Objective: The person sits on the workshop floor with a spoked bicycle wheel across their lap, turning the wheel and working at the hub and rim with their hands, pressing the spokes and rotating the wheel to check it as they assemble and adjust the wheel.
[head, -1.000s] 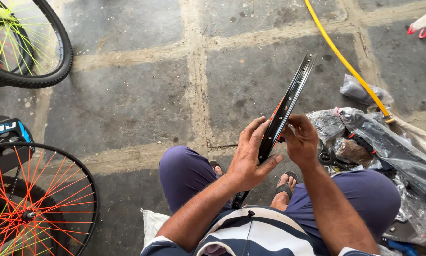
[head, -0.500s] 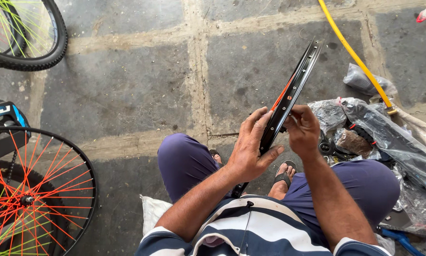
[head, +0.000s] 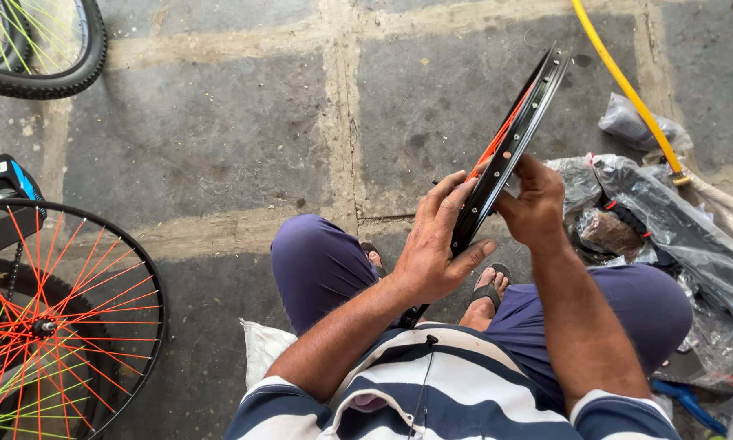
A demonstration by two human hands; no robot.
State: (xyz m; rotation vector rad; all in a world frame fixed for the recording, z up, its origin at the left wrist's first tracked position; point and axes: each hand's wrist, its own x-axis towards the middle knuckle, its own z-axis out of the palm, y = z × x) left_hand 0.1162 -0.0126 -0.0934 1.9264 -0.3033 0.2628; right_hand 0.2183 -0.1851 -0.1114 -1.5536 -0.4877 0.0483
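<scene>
I sit on the ground with a black bicycle rim (head: 520,122) standing edge-on between my knees. It has orange spokes on its left side and small holes along its outer face. My left hand (head: 440,244) wraps the rim from the left, thumb across the edge. My right hand (head: 534,204) grips it from the right, fingers pressed at the rim's face. The lower part of the rim is hidden behind my hands and legs.
A spoked wheel (head: 65,326) with orange and green spokes lies at my left. A tyred wheel (head: 48,49) sits at the top left. A yellow hose (head: 623,81) crosses the top right above crumpled plastic bags (head: 668,228). A white cloth (head: 260,350) lies under me.
The view has shifted slightly, so the rim and hands sit a little higher and further right. Both hands keep hold of the rim, fingers shifting along it.
</scene>
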